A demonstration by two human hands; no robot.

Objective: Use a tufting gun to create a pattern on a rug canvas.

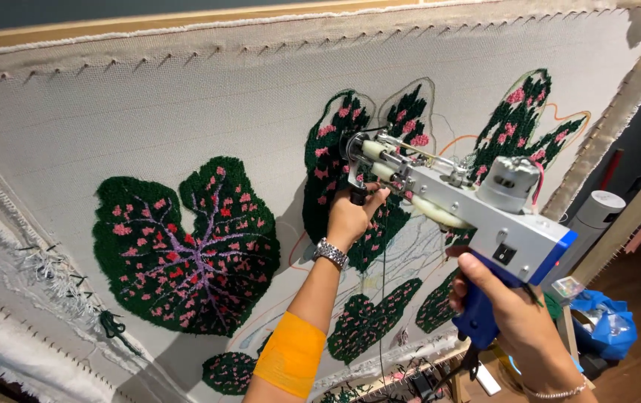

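Blue-handled tufting gun (454, 198) points up-left into the stretched cloth (186, 112), right hand (499, 306) clenched on its grip, left hand (350, 216) clasping its front handle nearer the cloth.

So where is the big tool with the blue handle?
In the head view, the tufting gun is right of centre, its tip against the stretched cloth at a green leaf shape. The right hand grips its blue handle; the left hand holds its front grip.

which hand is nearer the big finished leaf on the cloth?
Left. The left hand grips the tufting gun's front handle, just right of the big leaf. The right hand holds the blue rear grip, farther right.
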